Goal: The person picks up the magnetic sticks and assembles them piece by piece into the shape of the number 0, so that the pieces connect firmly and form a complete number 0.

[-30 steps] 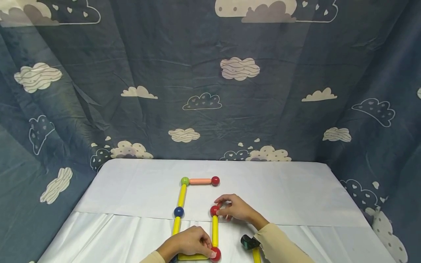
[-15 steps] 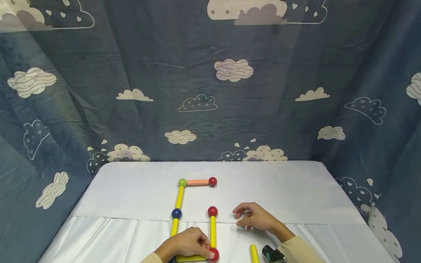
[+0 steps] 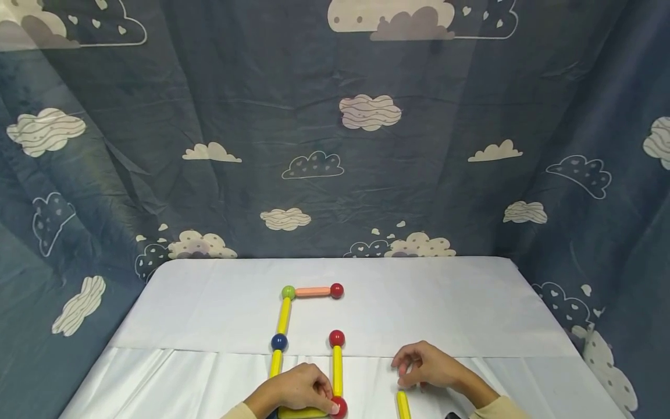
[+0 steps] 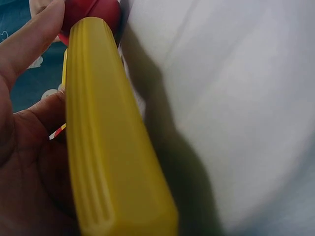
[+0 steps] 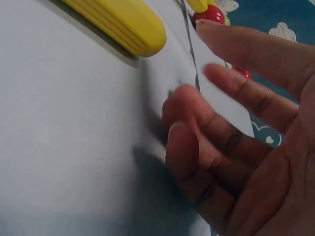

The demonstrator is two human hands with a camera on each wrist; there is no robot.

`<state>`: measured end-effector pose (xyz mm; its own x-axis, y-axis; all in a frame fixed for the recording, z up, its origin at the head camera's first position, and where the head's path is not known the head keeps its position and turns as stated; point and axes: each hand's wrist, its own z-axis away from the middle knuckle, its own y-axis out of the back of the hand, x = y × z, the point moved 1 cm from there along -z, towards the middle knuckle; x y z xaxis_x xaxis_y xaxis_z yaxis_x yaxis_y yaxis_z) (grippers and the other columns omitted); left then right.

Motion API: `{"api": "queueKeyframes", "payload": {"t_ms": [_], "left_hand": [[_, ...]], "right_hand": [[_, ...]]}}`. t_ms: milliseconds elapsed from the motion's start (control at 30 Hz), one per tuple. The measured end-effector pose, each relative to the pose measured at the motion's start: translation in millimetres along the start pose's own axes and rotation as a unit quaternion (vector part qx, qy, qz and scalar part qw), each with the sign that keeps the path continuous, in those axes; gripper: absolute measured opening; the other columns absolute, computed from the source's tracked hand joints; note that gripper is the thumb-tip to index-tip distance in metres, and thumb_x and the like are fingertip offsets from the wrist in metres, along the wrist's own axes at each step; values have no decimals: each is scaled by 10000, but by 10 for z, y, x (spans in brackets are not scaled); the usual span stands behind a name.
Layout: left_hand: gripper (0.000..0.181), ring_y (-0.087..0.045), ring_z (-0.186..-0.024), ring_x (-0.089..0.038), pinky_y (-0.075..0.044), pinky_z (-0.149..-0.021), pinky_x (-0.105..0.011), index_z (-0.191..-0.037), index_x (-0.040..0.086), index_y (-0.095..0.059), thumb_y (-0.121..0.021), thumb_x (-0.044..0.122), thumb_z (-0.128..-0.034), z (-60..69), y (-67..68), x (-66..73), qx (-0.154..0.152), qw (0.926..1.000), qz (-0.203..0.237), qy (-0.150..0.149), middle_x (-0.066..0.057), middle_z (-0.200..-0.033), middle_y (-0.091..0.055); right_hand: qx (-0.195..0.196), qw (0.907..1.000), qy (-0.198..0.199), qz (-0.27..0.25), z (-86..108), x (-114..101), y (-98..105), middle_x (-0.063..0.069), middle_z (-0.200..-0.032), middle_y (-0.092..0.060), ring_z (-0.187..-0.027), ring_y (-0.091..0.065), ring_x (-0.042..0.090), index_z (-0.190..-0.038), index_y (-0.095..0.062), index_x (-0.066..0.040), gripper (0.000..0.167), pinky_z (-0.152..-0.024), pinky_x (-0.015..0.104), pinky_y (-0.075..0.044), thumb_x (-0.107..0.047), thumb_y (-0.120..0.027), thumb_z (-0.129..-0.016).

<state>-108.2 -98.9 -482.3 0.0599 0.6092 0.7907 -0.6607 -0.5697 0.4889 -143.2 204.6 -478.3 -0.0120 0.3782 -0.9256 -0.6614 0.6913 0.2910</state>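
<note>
A flat figure of rods and balls lies on the white cloth. My left hand (image 3: 300, 387) pinches the red ball (image 3: 339, 407) at its near right corner. A yellow rod (image 4: 108, 128) runs to that ball along the near side. From the ball another yellow rod (image 3: 337, 370) leads away to a second red ball (image 3: 337, 338). My right hand (image 3: 431, 366) holds nothing, its fingers loosely bent. It hovers just beyond the tip of a loose yellow rod (image 3: 403, 404), also visible in the right wrist view (image 5: 123, 24).
The figure's left side has yellow rods joined by a blue ball (image 3: 280, 342). At the far end, a green ball (image 3: 288, 293), an orange rod (image 3: 313, 292) and a red ball (image 3: 337, 291) form a row. A dark cloud-patterned curtain (image 3: 314, 116) hangs behind the table (image 3: 445, 302).
My right hand has let go of the upright side's far red ball and moved right and nearer, toward the loose yellow rod. My left hand keeps its place on the near red ball.
</note>
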Motion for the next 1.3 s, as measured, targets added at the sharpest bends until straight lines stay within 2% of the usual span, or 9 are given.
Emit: {"api": "queueKeyframes", "payload": {"t_ms": [167,367,500,533,633,767,867,1067,1300], "left_hand": [[178,-430,-554,-39,-296,-519,-172,-710,162,-664,-788,260,-793,12,-7,5,28,10000,20,3,86,-601,-530],[175,-434,-555,-42,-304,-522,-172,-712,158,-667,-789,256,-792,16,-11,7,40,10000,80,12,83,-603,-537],[174,-433,-556,-40,-302,-523,-172,-712,153,-667,-791,248,-788,19,-16,8,72,9999,110,-5,84,-601,-533],[176,-432,-557,-39,-300,-524,-172,-712,152,-667,-790,251,-789,20,-16,6,64,9999,100,-7,84,-600,-530],[180,-429,-550,-36,-297,-520,-170,-708,154,-667,-788,258,-791,21,-11,10,30,9999,98,-16,88,-592,-527],[187,-427,-549,-33,-296,-521,-170,-705,156,-664,-789,265,-791,14,-1,11,16,10000,23,-40,92,-591,-525],[186,-431,-557,-36,-300,-527,-174,-707,160,-663,-789,268,-792,13,10,12,12,10000,-49,-13,90,-598,-529],[185,-429,-550,-40,-299,-522,-175,-708,154,-665,-784,261,-800,-3,16,2,-26,10000,-23,-49,85,-595,-534],[188,-428,-545,-37,-299,-522,-173,-706,160,-665,-783,270,-802,-6,8,-5,-48,10000,16,-39,89,-594,-534]], "right_hand": [[-22,9995,-329,33,79,-8,-87,53,-649,-617,-460,-519,93,-914,-631,-10,175,-404,200,-392,-123,-739,-835],[183,9981,-550,196,117,-37,-198,60,-552,-614,-388,-523,39,-844,-607,-30,256,-372,173,-397,-191,-797,-783],[343,9944,-485,880,104,-71,-234,43,-502,-601,-374,-497,26,-819,-609,-46,292,-394,216,-427,-177,-847,-711],[386,9923,-463,1080,102,-82,-240,35,-491,-596,-375,-496,29,-805,-613,-57,292,-478,264,-494,-176,-857,-695],[434,9877,-421,1441,93,-98,-251,14,-480,-595,-384,-516,38,-769,-621,-82,282,-514,317,-517,-165,-870,-666],[321,9926,-375,1111,81,-83,-241,41,-500,-612,-404,-541,41,-756,-629,-70,228,-425,218,-453,-83,-844,-683],[158,9959,-384,809,64,-78,-218,51,-533,-623,-421,-544,47,-783,-635,-58,195,-429,180,-434,-23,-809,-703],[185,9962,-266,810,-10,-137,-169,16,-643,-576,-502,-531,98,-832,-646,-36,141,-465,193,-439,41,-703,-729],[327,9975,-215,591,-154,-187,-129,40,-810,-534,-639,-539,142,-956,-640,6,141,-542,253,-498,4,-655,-816]]}}
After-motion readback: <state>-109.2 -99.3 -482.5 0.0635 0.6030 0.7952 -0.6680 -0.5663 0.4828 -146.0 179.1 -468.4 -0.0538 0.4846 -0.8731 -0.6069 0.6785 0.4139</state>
